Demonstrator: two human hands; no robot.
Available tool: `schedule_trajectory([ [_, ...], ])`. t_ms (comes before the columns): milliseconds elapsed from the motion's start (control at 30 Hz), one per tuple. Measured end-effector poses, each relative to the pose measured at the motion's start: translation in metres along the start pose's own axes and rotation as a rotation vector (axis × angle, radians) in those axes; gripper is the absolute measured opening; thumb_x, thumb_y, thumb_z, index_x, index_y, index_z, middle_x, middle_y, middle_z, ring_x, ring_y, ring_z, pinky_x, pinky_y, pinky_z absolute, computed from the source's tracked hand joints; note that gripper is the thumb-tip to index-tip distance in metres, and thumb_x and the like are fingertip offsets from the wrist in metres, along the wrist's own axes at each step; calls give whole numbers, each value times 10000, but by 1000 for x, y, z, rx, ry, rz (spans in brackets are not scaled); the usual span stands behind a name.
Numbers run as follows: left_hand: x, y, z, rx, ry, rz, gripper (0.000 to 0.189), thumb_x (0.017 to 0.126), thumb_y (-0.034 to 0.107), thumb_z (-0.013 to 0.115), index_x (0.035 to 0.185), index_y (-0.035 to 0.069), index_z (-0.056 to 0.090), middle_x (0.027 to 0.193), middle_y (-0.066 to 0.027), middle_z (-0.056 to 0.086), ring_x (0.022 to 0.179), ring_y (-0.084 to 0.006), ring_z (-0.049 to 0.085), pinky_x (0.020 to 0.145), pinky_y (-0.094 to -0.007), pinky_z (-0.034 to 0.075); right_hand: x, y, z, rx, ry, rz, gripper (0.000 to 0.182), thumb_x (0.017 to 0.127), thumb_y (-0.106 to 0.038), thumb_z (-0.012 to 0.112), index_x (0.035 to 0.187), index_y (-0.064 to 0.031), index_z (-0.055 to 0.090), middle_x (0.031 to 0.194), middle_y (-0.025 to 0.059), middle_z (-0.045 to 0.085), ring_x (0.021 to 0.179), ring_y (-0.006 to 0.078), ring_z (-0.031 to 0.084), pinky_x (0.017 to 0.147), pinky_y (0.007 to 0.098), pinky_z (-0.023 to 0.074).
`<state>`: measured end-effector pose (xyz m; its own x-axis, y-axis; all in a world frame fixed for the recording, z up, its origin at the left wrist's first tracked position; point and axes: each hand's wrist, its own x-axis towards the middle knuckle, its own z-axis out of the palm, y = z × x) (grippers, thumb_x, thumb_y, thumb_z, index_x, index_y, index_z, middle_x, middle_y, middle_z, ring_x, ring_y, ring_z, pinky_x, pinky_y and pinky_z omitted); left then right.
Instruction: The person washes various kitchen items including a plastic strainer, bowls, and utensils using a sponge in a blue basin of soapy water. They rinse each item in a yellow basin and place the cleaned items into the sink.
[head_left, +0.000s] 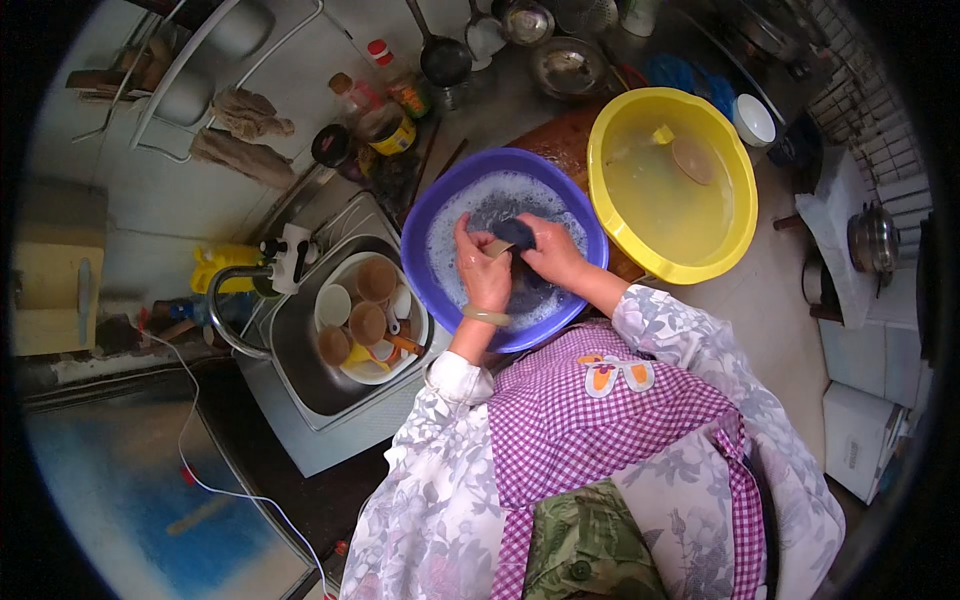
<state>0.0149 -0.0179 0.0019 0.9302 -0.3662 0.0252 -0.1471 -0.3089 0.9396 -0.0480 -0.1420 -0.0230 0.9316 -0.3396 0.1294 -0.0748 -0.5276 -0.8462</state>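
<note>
Over a purple plastic basin (415, 217) of soapy water (465, 202), both my hands work close together. My left hand (484, 274), with a pale bangle (486, 315) on its wrist, grips a small tan piece of dishware (498, 248); its full shape is hidden by the fingers. A dark cloth or scrubbing pad (514, 233) is in my right hand (553, 249), pressed against the tan piece. White suds ring the water around both hands.
Right of the basin, a yellow basin (742, 217) of cloudy water holds a tan dish (691, 160) and a small yellow piece (663, 135). Brown cups (367, 322) and utensils fill a white tub (427, 330) in the steel sink (300, 390). Bottles (390, 131) and a ladle (445, 61) stand behind.
</note>
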Motion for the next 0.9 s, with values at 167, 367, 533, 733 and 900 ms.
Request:
schedule_trajectory([
  [167,6,1,12,-278,155,19,599,692,-63,573,1263,1,402,865,-63,562,791,-155,544,791,-286,447,-5,27,21,965,-12,702,334,734,-35,582,1065,8,595,978,63,639,907,171,592,791,312,477],
  [367,13,-26,-5,-146,-47,103,542,694,-53,567,1218,16,445,935,-109,577,865,-203,573,825,-321,455,11,24,6,371,61,133,389,706,-5,564,1094,2,585,1019,150,651,943,251,620,840,332,470],
  [533,15,-1,-10,401,-91,450,593,683,-4,597,1251,-4,425,926,-222,588,818,-368,595,776,-383,480,20,-11,-5,-150,-5,-155,430,667,-13,577,1093,-64,601,1023,161,637,978,395,577,846,439,470],
  [733,14,-17,5,-46,31,-17,558,730,-22,560,1268,4,414,788,-97,555,724,-206,556,719,-315,465,20,17,10,264,-30,261,367,694,-68,630,1059,-33,616,949,150,663,902,309,632,797,376,492],
  [900,32,-63,30,-359,315,-189,471,780,-33,515,1242,-9,427,916,-89,574,828,-164,548,782,-293,456,-2,24,42,1202,22,871,248,796,-128,609,998,14,618,870,81,658,808,190,643,685,295,507],
])
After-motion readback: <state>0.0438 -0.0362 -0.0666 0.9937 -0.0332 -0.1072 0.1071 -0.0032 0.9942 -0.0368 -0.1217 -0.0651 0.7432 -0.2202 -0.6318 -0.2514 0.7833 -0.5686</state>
